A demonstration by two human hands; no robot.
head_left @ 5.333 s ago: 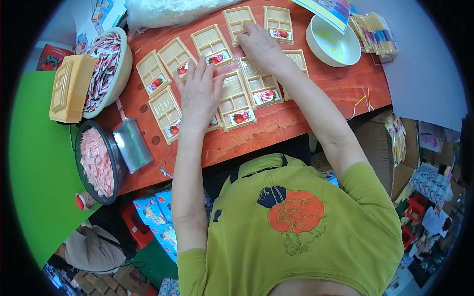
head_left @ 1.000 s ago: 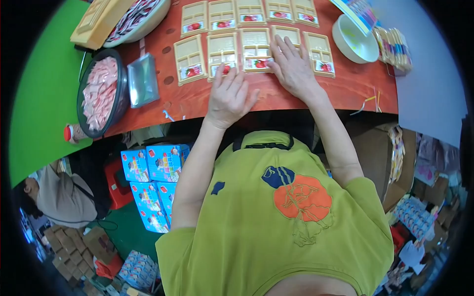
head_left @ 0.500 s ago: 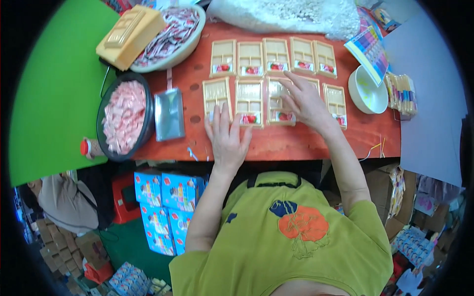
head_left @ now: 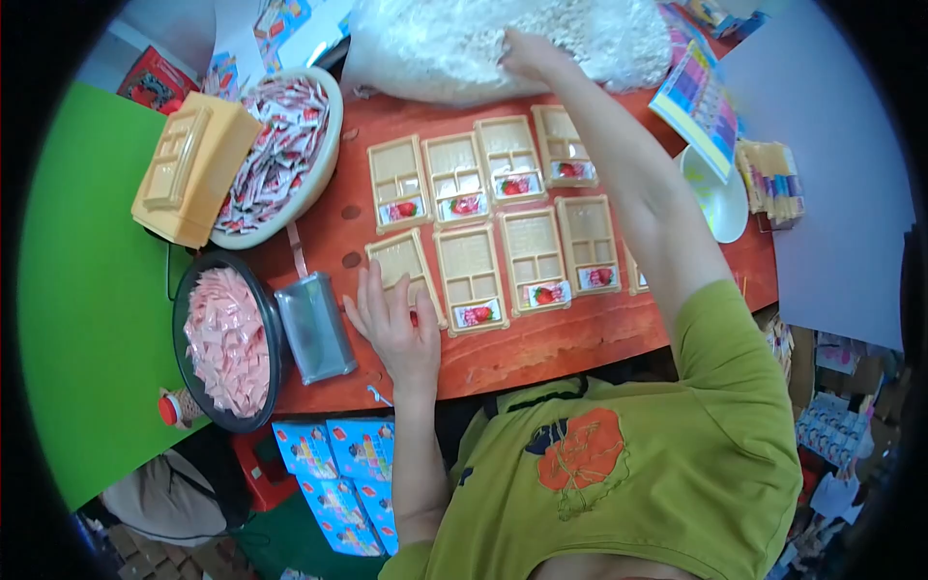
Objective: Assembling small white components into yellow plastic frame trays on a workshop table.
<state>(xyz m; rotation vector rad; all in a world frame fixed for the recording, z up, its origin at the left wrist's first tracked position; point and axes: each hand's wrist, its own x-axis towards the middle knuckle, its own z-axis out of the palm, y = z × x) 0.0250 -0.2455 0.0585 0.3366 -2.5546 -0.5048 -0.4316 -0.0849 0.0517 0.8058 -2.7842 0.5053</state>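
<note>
My left hand (head_left: 401, 338) lies spread over the near-left beige compartment tray (head_left: 398, 259), covering its lower end. At the far edge, my right hand (head_left: 535, 56) reaches into the big clear plastic bag (head_left: 416, 72) of small white pieces. Its fingers are bunched, and what they hold, if anything, cannot be made out. Several matching trays stand in two rows; the ones seen clearly carry a small strawberry-printed sachet (head_left: 477, 315) in a lower compartment. My right forearm hides part of the trays on the right.
On the left are a pale basin (head_left: 333, 145) of printed sachets, a stack of trays (head_left: 193, 174), a black bowl (head_left: 275, 362) of pink sachets and a clear-wrapped stack of sheets (head_left: 317, 333). Right: a white bowl (head_left: 732, 208), a colourful printed sheet (head_left: 696, 106) and packed sticks (head_left: 770, 179).
My right hand has left the near row of trays and stretched out to the bag at the back. My left hand stays at the near-left tray. The whole view has shifted and tilted.
</note>
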